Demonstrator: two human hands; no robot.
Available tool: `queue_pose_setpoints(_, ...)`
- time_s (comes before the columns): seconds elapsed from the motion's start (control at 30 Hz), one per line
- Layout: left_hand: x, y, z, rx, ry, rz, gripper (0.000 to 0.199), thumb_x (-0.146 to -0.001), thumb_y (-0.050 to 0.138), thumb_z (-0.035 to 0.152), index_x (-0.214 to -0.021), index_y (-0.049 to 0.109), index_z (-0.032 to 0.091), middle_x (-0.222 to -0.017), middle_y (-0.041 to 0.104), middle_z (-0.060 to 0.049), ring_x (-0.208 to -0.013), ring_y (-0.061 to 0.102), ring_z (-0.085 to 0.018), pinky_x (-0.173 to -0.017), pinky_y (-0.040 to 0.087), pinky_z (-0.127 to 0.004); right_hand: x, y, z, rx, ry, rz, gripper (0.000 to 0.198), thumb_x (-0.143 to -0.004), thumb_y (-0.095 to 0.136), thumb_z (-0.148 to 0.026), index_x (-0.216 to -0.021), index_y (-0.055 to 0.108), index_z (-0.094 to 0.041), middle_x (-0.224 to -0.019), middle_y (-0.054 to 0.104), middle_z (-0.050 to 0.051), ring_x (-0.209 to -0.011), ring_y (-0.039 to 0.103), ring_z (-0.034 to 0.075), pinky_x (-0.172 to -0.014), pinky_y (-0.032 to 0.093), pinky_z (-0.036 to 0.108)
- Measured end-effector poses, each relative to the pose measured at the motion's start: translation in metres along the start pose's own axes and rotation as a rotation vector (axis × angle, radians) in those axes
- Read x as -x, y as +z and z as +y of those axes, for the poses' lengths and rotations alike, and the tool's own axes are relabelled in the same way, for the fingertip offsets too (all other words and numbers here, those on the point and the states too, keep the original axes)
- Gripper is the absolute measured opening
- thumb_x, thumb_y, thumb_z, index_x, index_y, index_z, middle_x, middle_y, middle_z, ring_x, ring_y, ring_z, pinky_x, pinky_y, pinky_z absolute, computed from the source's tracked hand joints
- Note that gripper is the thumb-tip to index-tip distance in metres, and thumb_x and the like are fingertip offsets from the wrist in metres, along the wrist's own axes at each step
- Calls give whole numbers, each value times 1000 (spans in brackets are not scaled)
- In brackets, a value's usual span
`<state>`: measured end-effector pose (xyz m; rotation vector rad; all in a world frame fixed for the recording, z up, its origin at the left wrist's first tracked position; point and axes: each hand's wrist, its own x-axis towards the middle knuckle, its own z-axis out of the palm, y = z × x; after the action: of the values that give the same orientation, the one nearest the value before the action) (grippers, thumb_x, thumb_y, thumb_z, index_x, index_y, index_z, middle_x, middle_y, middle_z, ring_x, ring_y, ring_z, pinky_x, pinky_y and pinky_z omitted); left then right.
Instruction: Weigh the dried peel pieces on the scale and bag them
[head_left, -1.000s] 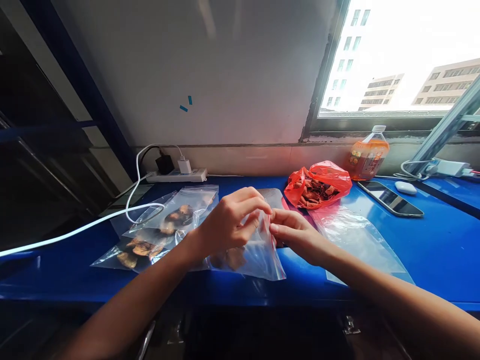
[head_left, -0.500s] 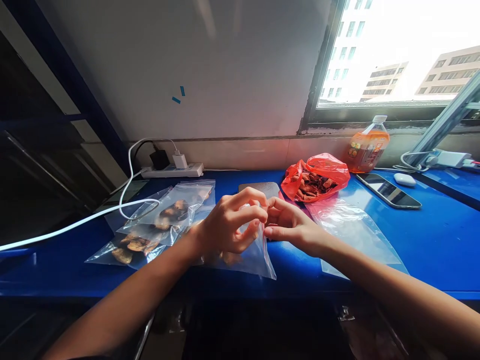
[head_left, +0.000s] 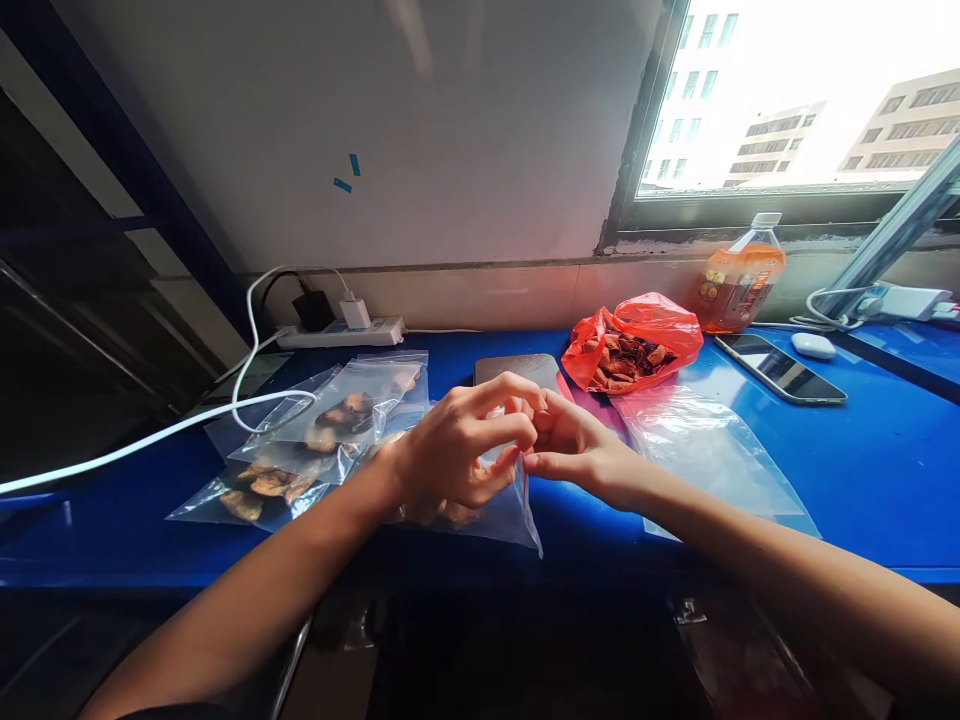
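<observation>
With both our left hand (head_left: 450, 455) and right hand (head_left: 577, 455) pinched shut on the mouth of the clear zip bag (head_left: 510, 505) near the desk's (head_left: 885, 480) front edge, we should probably press the seal evenly along its strip.

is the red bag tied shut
No, the red bag gapes open, showing brown pieces inside.

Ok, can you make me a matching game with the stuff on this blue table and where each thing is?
Things:
1. red bag
2. orange bottle
3. power strip
4. clear bag

Places:
A. by the wall on the left
B. between both hands
C. under the window
D. middle of the table, open, with brown pieces inside

Pairs: 1-D, 2-C, 3-A, 4-B
</observation>
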<state>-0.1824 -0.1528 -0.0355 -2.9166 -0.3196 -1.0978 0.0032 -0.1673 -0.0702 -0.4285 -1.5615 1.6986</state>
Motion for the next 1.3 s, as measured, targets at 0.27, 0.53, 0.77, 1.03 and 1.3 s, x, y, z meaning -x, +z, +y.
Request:
queue_pose_setpoints(0.27,0,1,0,35,-8,-5,13,-75,56,6,-81,58,16,-108,53,-9,-80,58,-15,-70,54,-31,0,-3,3,-28,37,6,45,-76,74,-28,-109,42,-22,-91,56,-2,-84,55,12,-76,44,26)
queue_pose_setpoints(0.53,-3,-1,1,-20,-17,-91,12,-79,56,8,-84,63,16,-112,55,-11,-85,59,-16,-71,53,-30,0,-5,4,-26,5,65,37,-76,72,-25,-97,42,-20,-84,58,-3,-76,54,9,-68,42,23)
queue_pose_setpoints(0.77,-5,-4,-2,-31,-14,-132,12,-84,53,10,-86,63,17,-102,61,-9,-90,61,-16,-76,54,-28,1,-6,-2,17,92,102,39,-73,75,-24,-90,41,-20,-78,58,-5,-67,52,7,-60,38,20)
queue_pose_setpoints(1.03,-7,-6,-3,-46,14,-90,13,-88,53,10,-83,64,15,-97,65,-10,-87,64,-15,-78,55,-27,0,-5,-2,-9,115,146,42,-71,77,-27,-89,39,-21,-76,59,-5,-65,54,8,-59,40,21)
queue_pose_setpoints(1.3,-6,-6,-6,-60,67,29,10,-84,58,7,-83,60,16,-97,72,-8,-92,69,-15,-81,57,-26,-1,-1,-8,-210,127,216,45,-64,78,-17,-90,41,-22,-67,57,-9,-56,52,6,-55,40,21)
